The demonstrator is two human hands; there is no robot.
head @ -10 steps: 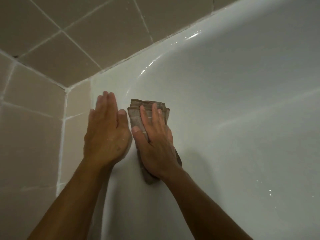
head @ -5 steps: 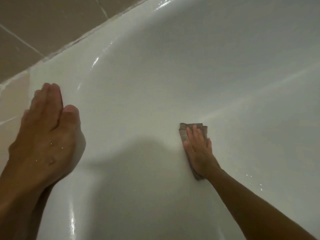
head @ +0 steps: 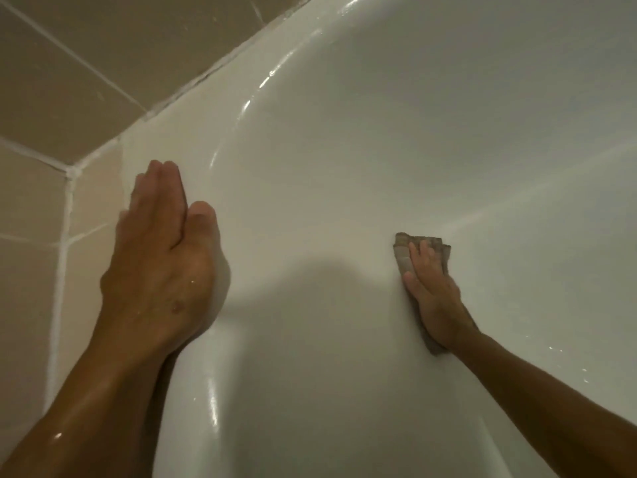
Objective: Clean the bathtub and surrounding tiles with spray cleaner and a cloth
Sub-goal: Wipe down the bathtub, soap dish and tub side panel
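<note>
Cloth: the folded cloth (head: pixel 418 251) lay flat on the bathtub (head: pixel 448 132) inner wall, long axis along the forearm.
Right hand: the right hand (head: pixel 431 291) pressed it, fingers straight, covering all but probably its far edge.
Left hand: the left hand (head: pixel 160 253), fingers straight and holding nothing, braced on the rim beside the tiles (head: pixel 51 81), well apart.

Right hand (head: pixel 432 291) presses cloth (head: pixel 403 251) on bathtub (head: pixel 379 132); left hand (head: pixel 162 257) flat.

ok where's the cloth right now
In the head view the cloth is right of centre, pressed flat against the white bathtub wall under the right hand, well apart from the left hand.
</note>
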